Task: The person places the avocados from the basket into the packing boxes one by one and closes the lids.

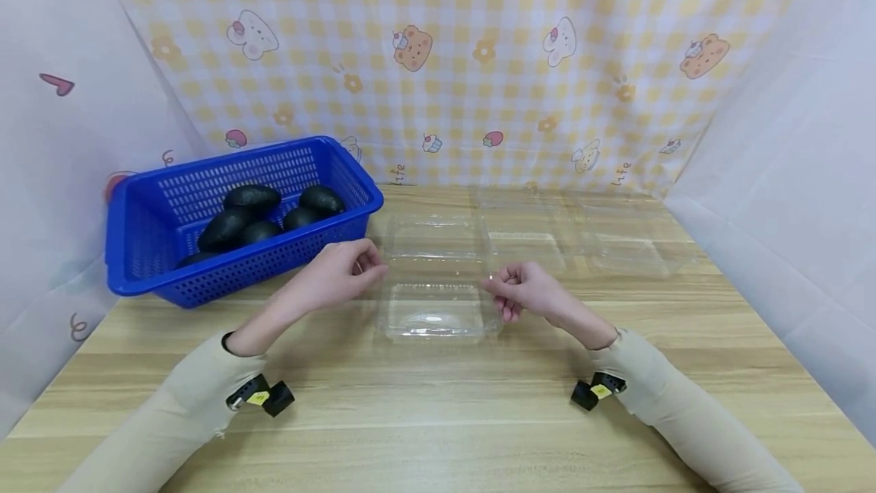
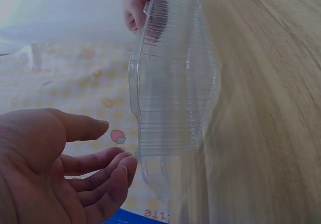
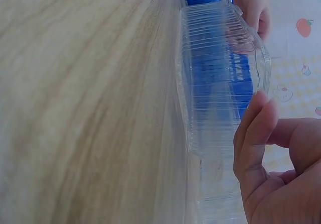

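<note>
A clear plastic clamshell box [image 1: 434, 310] stands on the wooden table in front of me, its hinged lid [image 1: 436, 236] laid back behind it. My left hand [image 1: 345, 272] is at the box's left edge. The left wrist view shows its thumb apart from the loosely bent fingers, whose tips are right at the rim [image 2: 134, 91]. At the opposite edge, my right hand [image 1: 525, 291] pinches the rim between thumb and fingertips, other fingers curled below. Inside, the box shows only its ridged, see-through walls.
A blue perforated basket [image 1: 335, 230] with several dark avocados [image 1: 253, 198] stands at the back left. Two more clear plastic boxes, one nearer [image 1: 523, 246] and one farther right [image 1: 626, 249], lie toward the back right. A checked cloth [image 1: 452, 97] hangs behind the table.
</note>
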A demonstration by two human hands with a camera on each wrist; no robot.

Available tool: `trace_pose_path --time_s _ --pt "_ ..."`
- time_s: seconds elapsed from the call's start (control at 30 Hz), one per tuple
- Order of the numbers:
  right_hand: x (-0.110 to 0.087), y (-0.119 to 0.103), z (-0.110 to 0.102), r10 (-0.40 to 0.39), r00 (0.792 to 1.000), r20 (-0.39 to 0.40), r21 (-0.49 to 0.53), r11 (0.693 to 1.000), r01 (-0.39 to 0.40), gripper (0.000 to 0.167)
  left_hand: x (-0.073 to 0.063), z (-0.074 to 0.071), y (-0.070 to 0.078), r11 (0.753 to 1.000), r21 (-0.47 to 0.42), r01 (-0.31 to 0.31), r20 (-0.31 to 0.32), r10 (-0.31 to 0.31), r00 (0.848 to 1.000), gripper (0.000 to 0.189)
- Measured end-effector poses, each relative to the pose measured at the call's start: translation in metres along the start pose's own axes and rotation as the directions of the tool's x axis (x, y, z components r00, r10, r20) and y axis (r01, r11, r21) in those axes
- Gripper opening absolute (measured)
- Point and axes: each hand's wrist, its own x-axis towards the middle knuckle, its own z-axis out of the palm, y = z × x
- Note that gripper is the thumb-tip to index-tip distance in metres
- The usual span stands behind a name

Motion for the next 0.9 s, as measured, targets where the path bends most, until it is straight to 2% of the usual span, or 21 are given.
trace_pose_path --time_s 0.2,0.3,0.47,0.63,0.9 --pt "0.0 0.0 0.0 0.005 1.0 0.004 -0.009 1.0 -0.005 0.03 0.004 -0.01 0.007 0.999 0.02 -0.028 -0.079 0.029 0.996 0.016" --pt "0.0 0.001 0.0 0.005 1.0 0.006 -0.007 1.0 -0.005 0.029 0.004 -0.022 0.01 0.999 0.029 -0.019 -0.129 0.023 0.991 0.018" --pt "0.001 0.0 -0.001 0.0 1.0 0.009 -0.001 1.0 0.0 0.027 0.002 -0.046 0.01 0.999 0.042 -0.012 -0.225 0.022 0.974 0.024" --pt "0.001 0.0 -0.001 0.003 1.0 0.006 0.002 1.0 -0.003 0.027 0.002 -0.059 0.003 0.999 0.046 0.001 -0.279 0.012 0.96 0.027" --pt "0.0 -0.001 -0.001 0.007 1.0 0.0 0.003 1.0 -0.007 0.027 0.01 -0.063 -0.015 0.998 0.014 0.057 -0.305 -0.051 0.951 0.036"
